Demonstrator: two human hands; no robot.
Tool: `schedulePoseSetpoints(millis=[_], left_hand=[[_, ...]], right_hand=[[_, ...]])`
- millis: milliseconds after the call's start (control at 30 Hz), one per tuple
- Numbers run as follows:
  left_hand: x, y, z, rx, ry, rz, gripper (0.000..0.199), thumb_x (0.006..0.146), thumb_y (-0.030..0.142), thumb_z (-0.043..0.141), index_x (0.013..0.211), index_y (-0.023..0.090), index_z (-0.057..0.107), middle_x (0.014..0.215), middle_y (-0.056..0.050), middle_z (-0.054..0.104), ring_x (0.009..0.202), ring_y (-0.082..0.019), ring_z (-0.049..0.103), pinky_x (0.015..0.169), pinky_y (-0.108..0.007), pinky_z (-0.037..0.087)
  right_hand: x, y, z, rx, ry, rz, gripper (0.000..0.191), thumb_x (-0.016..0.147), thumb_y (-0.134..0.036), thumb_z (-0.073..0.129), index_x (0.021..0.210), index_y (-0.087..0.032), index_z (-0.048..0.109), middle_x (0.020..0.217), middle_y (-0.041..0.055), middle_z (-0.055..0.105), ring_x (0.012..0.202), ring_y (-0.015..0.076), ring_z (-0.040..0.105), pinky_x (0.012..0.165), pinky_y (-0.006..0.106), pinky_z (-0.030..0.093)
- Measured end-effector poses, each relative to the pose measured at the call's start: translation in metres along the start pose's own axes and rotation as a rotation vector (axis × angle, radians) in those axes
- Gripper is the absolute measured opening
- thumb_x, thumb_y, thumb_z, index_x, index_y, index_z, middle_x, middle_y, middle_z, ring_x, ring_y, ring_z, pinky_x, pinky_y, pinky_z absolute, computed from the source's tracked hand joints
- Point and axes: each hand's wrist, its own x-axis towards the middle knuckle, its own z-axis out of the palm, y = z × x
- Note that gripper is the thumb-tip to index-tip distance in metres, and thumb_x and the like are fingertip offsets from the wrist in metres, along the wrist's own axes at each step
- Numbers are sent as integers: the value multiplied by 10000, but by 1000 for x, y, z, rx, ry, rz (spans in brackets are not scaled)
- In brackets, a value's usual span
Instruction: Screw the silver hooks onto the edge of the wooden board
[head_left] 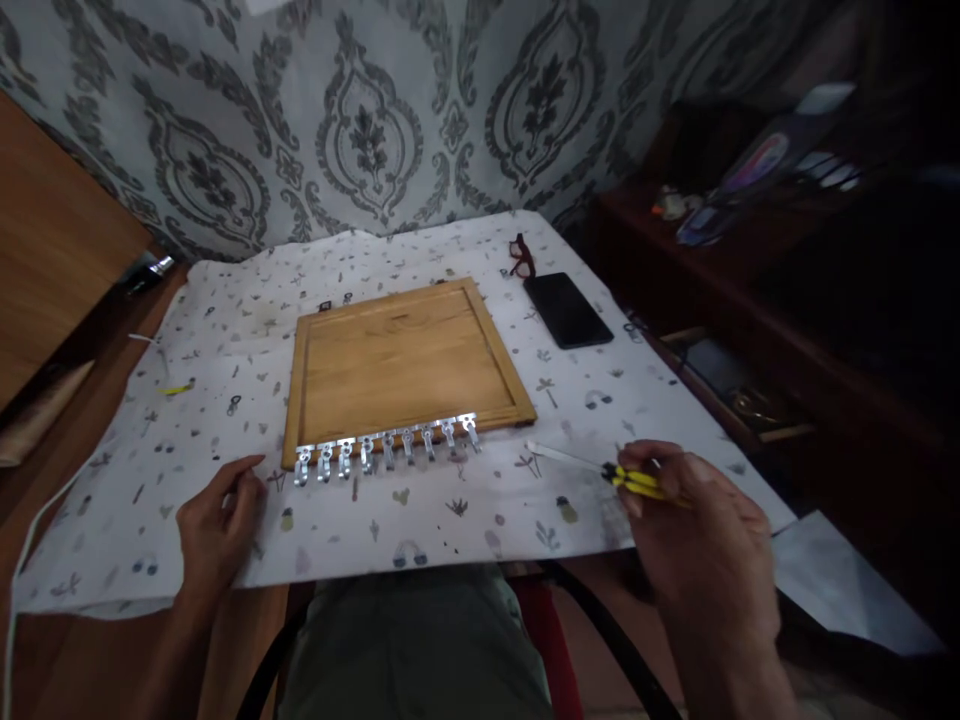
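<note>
In my right hand point(705, 530) is a screwdriver point(637, 480) with a yellow and black handle. Its pale shaft points left, over the cloth. My left hand point(221, 515) rests at the near left of the tablecloth, fingers loosely bent and apart, holding nothing. Between the hands lies a framed wooden board point(397, 360), flat on the table. A row of several silver metal hooks point(388, 445) runs along its near edge, with the hooks pointing toward me. The left hand is close to the board's near left corner and does not touch it.
A black phone point(568, 310) and brown-framed glasses point(521, 257) lie right of the board. Far left, a small yellow item point(177, 389) sits on the patterned cloth point(465, 510). A white cable point(34, 535) hangs at the left. Dark furniture point(720, 260) stands right.
</note>
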Motion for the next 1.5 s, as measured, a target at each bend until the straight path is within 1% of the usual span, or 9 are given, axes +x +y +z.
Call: schedulePoseSetpoints(millis=[133,300,467,567,733,933,1200,1367,1500], left_hand=[[0,-3,0,27,20,68,381,828,448,513,950,168,741,619,13,701,509,-125,640,535,-198,502],[-1,-14,1,3,-22,89,365,856,452,519,976,184,735,617,32,710,439,-108,601,466,-184,473],[-1,-21,4,13,-33,101,357,868,447,523,997,187,731,570,49,683,385,-97,545,451,-184,460],[0,-14,5,-5,-13,98,373,872,450,495,974,178,729,596,34,700,460,-119,621,484,-186,485],[1,-4,3,-15,-28,86,388,872,452,473,968,172,725,573,37,680,447,-120,608,486,-193,484],[0,-7,2,11,-8,88,384,837,485,506,953,199,736,596,46,693,436,-110,601,490,-188,481],[-1,-5,2,27,-20,30,410,820,505,490,946,201,734,557,38,679,394,-114,557,457,-205,447],[-2,-7,2,47,-25,-8,416,826,511,487,968,209,736,608,23,708,483,-133,630,478,-207,455],[-2,-6,1,39,-43,-24,408,847,500,479,979,208,730,553,37,666,417,-122,559,472,-217,447]], right_hand=[[33,3,14,78,52,33,270,704,-446,816,643,-208,705,967,48,660,812,156,615,666,274,554],[72,27,50,-77,-229,10,285,737,-486,790,733,-209,725,1034,54,675,861,173,645,739,314,586],[102,44,87,-237,-505,-188,223,835,-424,675,883,-215,734,1009,63,692,916,204,683,782,366,603],[113,45,106,-310,-613,-270,149,813,-294,677,925,-219,740,1000,65,714,951,223,686,837,387,580],[125,46,130,-448,-770,-421,191,846,-176,619,995,-223,729,1011,76,719,979,237,662,915,431,525],[125,54,134,-594,-893,-576,211,853,-86,583,950,-203,730,914,69,714,916,221,662,852,382,528],[129,49,124,-661,-817,-619,200,889,-155,565,997,-221,720,992,52,732,946,195,678,848,337,540],[162,40,98,-744,-552,-573,231,905,-273,520,1033,-231,708,1062,80,716,1007,255,654,901,421,523],[193,38,68,-868,-283,-505,336,862,-333,545,1131,-186,682,1183,159,631,1174,362,528,1051,580,368]])
